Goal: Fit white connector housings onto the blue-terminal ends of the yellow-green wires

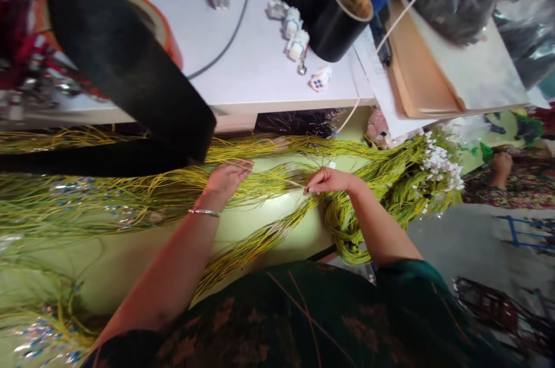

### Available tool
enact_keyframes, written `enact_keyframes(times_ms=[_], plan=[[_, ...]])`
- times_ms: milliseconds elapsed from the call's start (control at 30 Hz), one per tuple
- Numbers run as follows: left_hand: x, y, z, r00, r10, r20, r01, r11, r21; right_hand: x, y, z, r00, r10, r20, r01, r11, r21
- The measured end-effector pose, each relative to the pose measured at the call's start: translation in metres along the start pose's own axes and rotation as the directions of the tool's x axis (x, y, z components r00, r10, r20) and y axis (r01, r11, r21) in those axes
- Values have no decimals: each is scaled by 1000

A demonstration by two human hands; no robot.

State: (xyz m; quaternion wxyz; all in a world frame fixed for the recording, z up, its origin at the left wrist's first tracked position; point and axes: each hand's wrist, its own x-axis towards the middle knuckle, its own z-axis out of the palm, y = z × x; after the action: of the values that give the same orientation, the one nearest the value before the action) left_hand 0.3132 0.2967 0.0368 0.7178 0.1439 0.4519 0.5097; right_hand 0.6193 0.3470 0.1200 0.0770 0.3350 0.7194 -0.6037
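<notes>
Long bundles of yellow-green electrical wires [260, 181] run from left to right across the light green table. My left hand [226, 179], with a silver bangle at the wrist, is over the bundle, fingers fairly straight and close together. Thin yellow wires cross its fingertips, seemingly pinched there. To the right, my right hand [328, 180] has thumb and forefinger pressed together on a thin pale strip [296, 183], which points left over the wires. Nearer my body lies a separate wire bundle [255, 243], its right end below my right hand.
Above the wires a white shelf [243, 90] holds a black tape roll [338, 21], white connectors [291, 26] and papers [468, 73]. A black strap [143, 61] hangs across the upper left. White connectors [437, 162] cap the coiled wires at right. Another person's hand [502, 168] shows far right.
</notes>
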Motion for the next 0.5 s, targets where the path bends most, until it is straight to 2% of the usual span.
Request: enact_keyframes(times_ms=[33,67,100,167,233,300,367,400,433,500], plan=[[-3,5,-1,1000,5,23,-8,993,121,2,4,4,1000,-2,20,4,993,-116],[-8,11,-3,1000,-2,26,-4,970,242,5,7,10,999,-17,-33,8,970,-245],[-14,17,-5,1000,1,10,-4,931,365,9,10,15,989,-53,-136,-1,929,-369],[-31,29,-12,997,74,-30,-41,795,605,19,12,26,918,-163,-361,-69,831,-551],[-55,36,-23,980,193,-46,-87,625,776,32,10,35,856,-247,-454,-113,768,-630],[-83,34,-40,969,232,-79,-52,508,860,50,3,47,869,-279,-409,-66,754,-654],[-113,26,-60,978,151,-147,53,496,866,71,-7,61,899,-283,-334,8,773,-634],[-128,21,-72,979,101,-177,109,475,873,83,-13,68,903,-268,-336,13,798,-602],[-142,15,-83,975,71,-212,162,430,888,94,-18,75,899,-233,-371,-12,833,-553],[-168,7,-105,942,94,-322,278,318,906,112,-26,82,863,-112,-493,-104,915,-389]])
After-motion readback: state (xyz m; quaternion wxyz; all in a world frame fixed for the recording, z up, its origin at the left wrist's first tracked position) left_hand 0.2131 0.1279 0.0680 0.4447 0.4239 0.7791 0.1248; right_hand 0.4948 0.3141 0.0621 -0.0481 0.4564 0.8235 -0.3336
